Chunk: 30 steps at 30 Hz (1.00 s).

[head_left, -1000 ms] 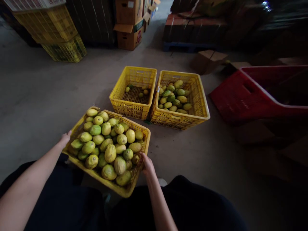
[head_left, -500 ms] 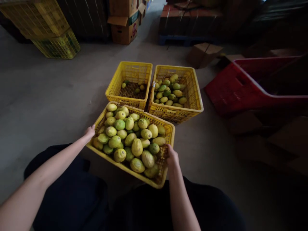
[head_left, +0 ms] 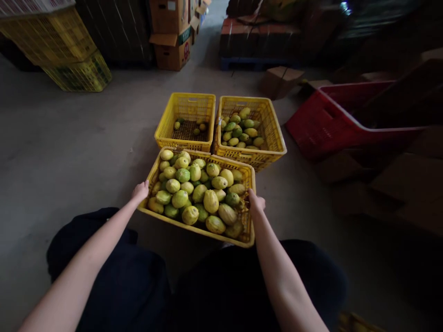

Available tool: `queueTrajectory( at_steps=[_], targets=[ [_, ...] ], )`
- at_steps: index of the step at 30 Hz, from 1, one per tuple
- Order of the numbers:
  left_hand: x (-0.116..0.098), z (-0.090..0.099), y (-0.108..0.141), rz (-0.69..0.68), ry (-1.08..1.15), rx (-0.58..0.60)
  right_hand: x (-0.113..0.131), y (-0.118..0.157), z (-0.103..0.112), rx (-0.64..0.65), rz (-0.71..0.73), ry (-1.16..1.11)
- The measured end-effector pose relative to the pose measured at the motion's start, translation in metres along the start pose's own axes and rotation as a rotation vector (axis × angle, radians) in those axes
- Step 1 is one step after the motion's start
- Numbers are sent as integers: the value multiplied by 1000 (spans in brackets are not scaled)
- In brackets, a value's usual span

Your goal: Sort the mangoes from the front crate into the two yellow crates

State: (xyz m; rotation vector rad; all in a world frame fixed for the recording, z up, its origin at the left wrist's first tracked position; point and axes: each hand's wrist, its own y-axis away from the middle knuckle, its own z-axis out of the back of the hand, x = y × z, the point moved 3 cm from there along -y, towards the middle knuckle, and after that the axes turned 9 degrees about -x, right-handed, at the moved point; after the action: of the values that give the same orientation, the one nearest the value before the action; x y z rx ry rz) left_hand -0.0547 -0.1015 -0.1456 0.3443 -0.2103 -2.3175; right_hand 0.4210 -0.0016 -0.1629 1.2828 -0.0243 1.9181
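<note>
Between my hands is a yellow plastic crate (head_left: pixel 194 229) heaped with yellow-green oval fruit (head_left: pixel 211 201), which look like lemons or small papayas. My left hand (head_left: pixel 140 190) grips its left side, and my right hand (head_left: pixel 256 202) has its fingers hooked into the right side. The crate's far edge meets the near sides of two other yellow crates. Of these, the left crate (head_left: pixel 162 127) has a few fruit on its bottom, while the right crate (head_left: pixel 277 133) is partly filled with similar fruit (head_left: pixel 243 130). Whether my crate touches the floor is hidden.
A red crate (head_left: pixel 308 122) stands at the right, with cardboard pieces (head_left: pixel 408 184) around it. Stacked yellow crates (head_left: pixel 74 69) are at the far left. Cardboard boxes (head_left: pixel 172 54) and a loaded blue pallet (head_left: pixel 242 62) line the back, with a carton (head_left: pixel 281 79) nearer.
The held crate has swung straighter, its right side moving away from me toward the two other crates. Both hands have kept their grip, and the view has shifted slightly.
</note>
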Motion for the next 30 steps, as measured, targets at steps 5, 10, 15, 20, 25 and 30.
queueTrajectory(
  at_steps=[5,10,15,20,25,30],
  targets=[
    [0,3,15,-81,-28,-37,26,29,14,-141,130,190],
    [-1,7,17,-108,-66,-61,61,60,26,-97,383,178],
    [-5,7,24,-94,-72,-77,91,86,41,-38,589,93],
    [-1,4,37,-46,-74,-87,107,112,52,25,668,11],
    [0,6,43,-19,-35,-71,111,129,73,33,727,200],
    [-17,8,71,-8,9,-141,109,135,99,106,775,465]
  ],
)
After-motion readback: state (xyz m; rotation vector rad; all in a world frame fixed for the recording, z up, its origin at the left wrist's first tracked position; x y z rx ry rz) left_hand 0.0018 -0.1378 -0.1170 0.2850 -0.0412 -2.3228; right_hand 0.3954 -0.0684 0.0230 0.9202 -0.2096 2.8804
